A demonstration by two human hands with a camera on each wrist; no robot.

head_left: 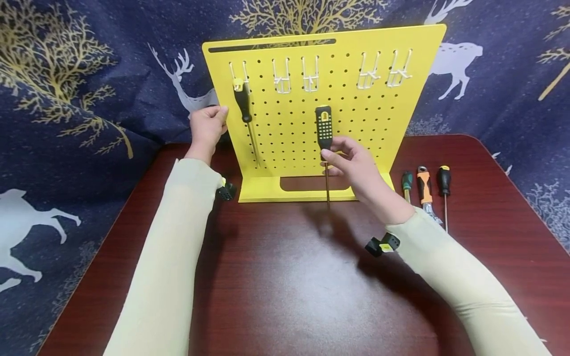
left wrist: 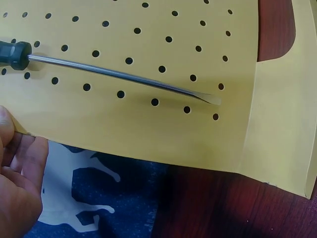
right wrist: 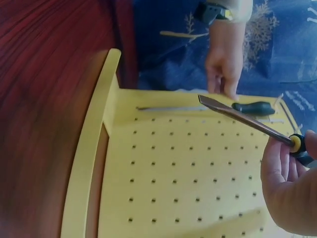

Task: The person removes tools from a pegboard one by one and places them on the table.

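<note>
Sleeves [head_left: 171,247] above reddish table [head_left: 285,287], held screwdriver [head_left: 324,129] before pegboard [head_left: 296,121], patterned cloth [head_left: 133,113] behind

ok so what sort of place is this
Perhaps a makeshift tool station indoors: a yellow pegboard with a hung screwdriver stands on a reddish-brown table, and a dark blue cloth patterned with deer and trees hangs behind.
</note>
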